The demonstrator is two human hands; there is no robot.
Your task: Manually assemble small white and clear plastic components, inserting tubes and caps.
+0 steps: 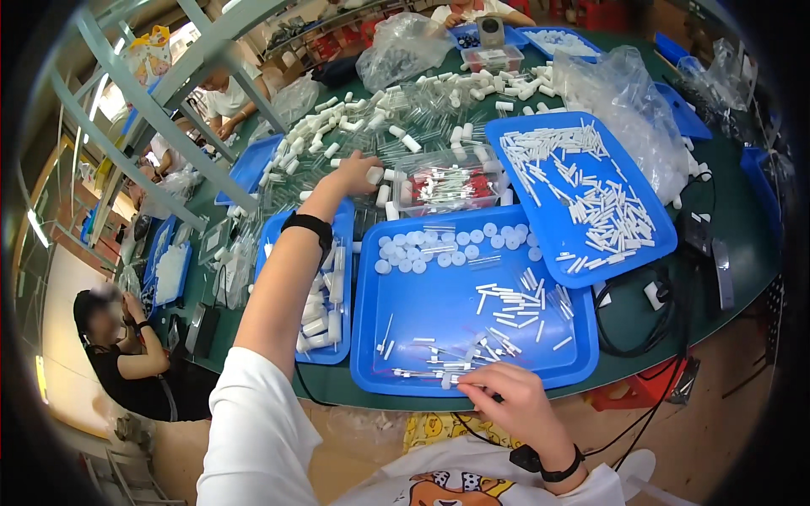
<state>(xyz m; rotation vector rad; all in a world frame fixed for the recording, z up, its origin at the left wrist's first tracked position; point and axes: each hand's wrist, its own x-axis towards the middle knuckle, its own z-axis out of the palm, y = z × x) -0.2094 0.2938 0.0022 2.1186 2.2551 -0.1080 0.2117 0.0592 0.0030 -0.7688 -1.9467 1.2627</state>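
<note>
My left hand (356, 174) reaches to the pile at the back, its fingers closed around a short white cylinder (375, 175). Beside that hand is a clear plastic box (447, 185) holding red and white small parts. Low on the right, my right hand (510, 398) pinches a small thin white piece with a translucent disc (447, 381) on it, just over the front rim of the blue tray (413, 304). Inside this tray lie translucent round discs (445, 260), short white sticks (519, 304) and a cluster of thin assembled pieces (422, 371) near my right fingertips.
A second blue tray (548, 240) full of white sticks overlaps the right rear corner. Left of centre, another blue tray (344, 228) holds white cylinders. Clear tubes and white cylinders (405, 139) are heaped behind. Black cables (666, 325), plastic bags (637, 110) and a grey metal frame (169, 118) surround this. Other people sit nearby.
</note>
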